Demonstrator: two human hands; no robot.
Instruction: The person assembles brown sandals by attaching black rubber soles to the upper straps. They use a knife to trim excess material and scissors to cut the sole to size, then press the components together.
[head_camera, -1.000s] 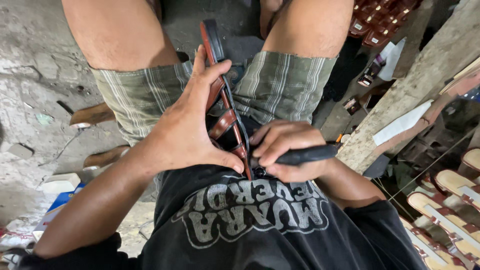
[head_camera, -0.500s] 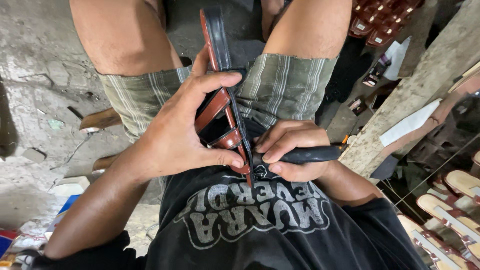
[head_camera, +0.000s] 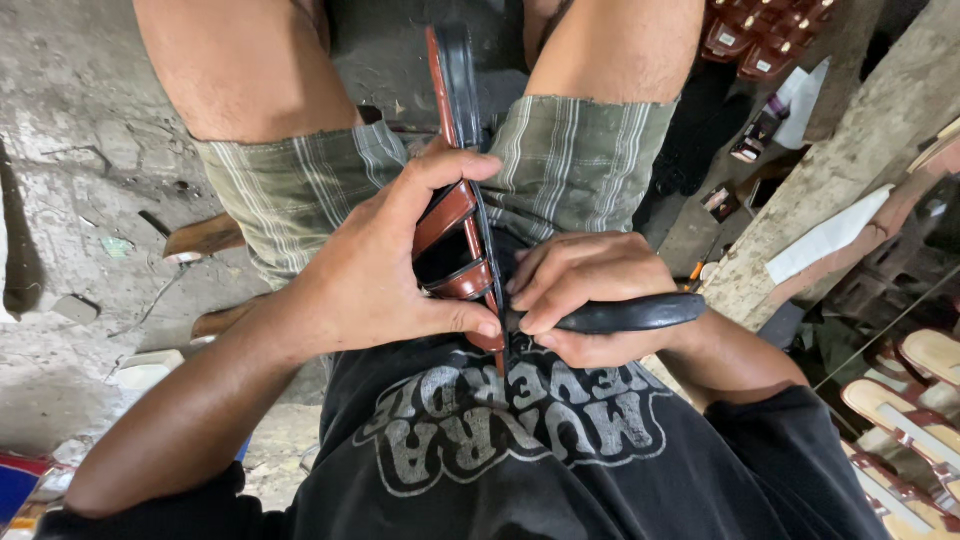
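A brown sandal (head_camera: 452, 150) with a black sole edge stands on its side between my thighs, its heel end against my black shirt. My left hand (head_camera: 385, 265) is wrapped around its straps, thumb pressed near the heel. A black-handled tool (head_camera: 625, 314) lies crosswise in my right hand (head_camera: 580, 290), which is closed on it. The tool's tip meets the sandal's edge by my left thumb; the tip itself is hidden by fingers.
I sit in striped green shorts (head_camera: 300, 190) over a rough concrete floor (head_camera: 70, 150). Several finished sandals (head_camera: 900, 400) lie at the lower right, more brown ones (head_camera: 760, 40) at the top right. A concrete post (head_camera: 850, 150) slants along the right.
My left index finger has curled further over the sandal's upper strap. The tool hand stays at the heel edge, barely shifted.
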